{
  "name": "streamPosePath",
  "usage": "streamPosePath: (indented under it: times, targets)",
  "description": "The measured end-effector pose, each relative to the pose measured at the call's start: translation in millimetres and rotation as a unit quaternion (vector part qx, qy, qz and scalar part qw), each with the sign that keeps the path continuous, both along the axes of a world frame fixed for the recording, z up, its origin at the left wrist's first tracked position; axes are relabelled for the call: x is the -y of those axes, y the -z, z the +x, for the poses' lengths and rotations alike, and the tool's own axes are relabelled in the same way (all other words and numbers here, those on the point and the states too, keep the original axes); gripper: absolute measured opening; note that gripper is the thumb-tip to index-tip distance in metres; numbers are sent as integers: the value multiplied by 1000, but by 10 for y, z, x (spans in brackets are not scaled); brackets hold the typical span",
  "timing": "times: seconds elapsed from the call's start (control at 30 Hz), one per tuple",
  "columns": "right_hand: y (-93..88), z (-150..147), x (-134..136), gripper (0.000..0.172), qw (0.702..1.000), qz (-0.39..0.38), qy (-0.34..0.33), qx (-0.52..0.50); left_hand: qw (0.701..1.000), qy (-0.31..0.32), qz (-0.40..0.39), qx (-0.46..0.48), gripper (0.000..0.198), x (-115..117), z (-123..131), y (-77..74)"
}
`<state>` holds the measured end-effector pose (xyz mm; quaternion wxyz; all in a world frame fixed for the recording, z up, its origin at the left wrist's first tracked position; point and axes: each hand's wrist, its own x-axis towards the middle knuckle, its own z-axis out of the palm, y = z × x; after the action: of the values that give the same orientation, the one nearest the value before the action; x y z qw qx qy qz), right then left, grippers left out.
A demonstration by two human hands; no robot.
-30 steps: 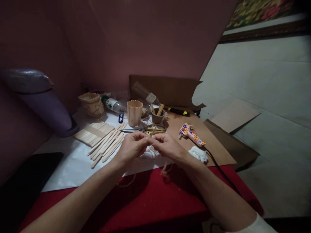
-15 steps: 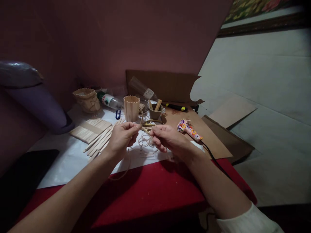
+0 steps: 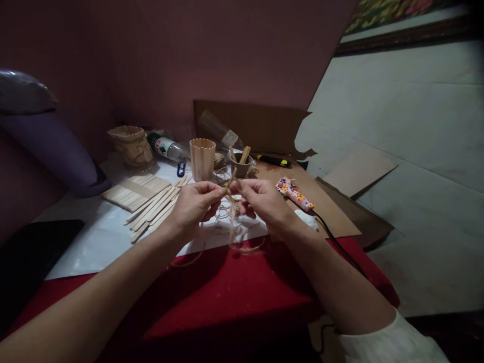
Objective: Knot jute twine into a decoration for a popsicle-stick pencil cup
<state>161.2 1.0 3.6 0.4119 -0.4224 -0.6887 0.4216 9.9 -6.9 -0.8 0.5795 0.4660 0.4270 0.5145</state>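
Observation:
My left hand (image 3: 200, 201) and my right hand (image 3: 260, 201) meet fingertip to fingertip above the front of the white sheet. Both pinch a thin tan twine (image 3: 232, 222), whose strands hang below the fingers in loose loops. One end trails over the red cloth edge. Just beyond my hands stands a cup made of craft sticks (image 3: 202, 159), upright. Gold-coloured scissors, mostly hidden, lie behind my fingers. Several loose craft sticks (image 3: 155, 209) are spread left of my left hand. A flower-patterned glue gun (image 3: 295, 193) rests to the right of my right hand.
A banded bundle of sticks (image 3: 134, 191), a twine-wrapped stick pot (image 3: 131, 147) and a plastic bottle (image 3: 170, 149) are at the left. Behind are a small pot with sticks (image 3: 241, 166) and a yellow-black cutter (image 3: 273, 161). Cardboard (image 3: 321, 201) covers the right side; a cord crosses it.
My hands have come together, the right moving left to the left fingertips. More twine now dangles beneath them. The view has shifted slightly.

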Motion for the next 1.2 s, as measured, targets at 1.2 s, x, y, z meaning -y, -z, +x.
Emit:
streamPosePath:
  times: [1.2]
  targets:
    - [58,35,-143,15,918,-286,-49,-269,807,20,402,-432,16,248,77,97]
